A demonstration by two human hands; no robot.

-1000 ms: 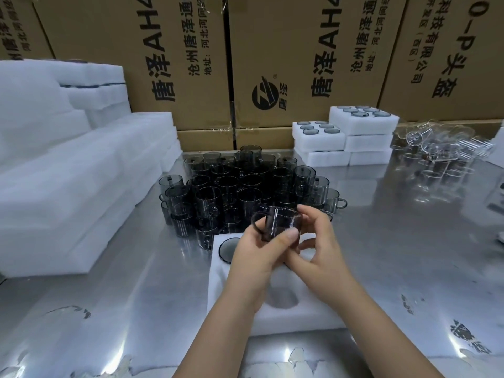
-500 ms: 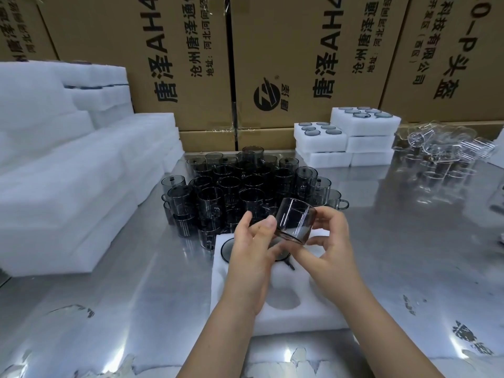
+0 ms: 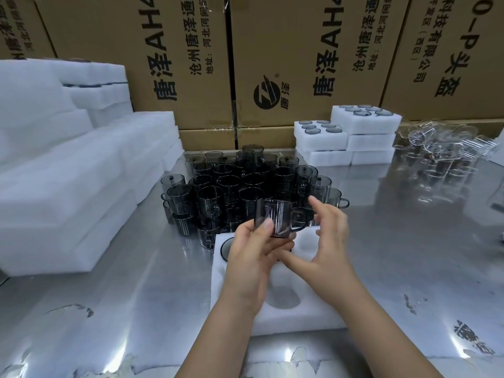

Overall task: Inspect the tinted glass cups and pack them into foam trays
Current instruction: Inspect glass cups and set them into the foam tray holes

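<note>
The left-hand grip (image 3: 253, 259) pinches a smoky grey ribbed glass cup (image 3: 275, 219), thumb on its near wall, fingers beneath. The cup is upright, its handle pointing at the right-hand grip (image 3: 327, 241), which is spread wide just beside it and holds nothing. Both are above a white foam tray (image 3: 313, 320) on the steel worktop (image 3: 409, 255)

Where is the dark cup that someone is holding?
Head view, near the middle: the left hand holds the cup just above the foam tray, with the crowd of dark cups right behind it.
</note>
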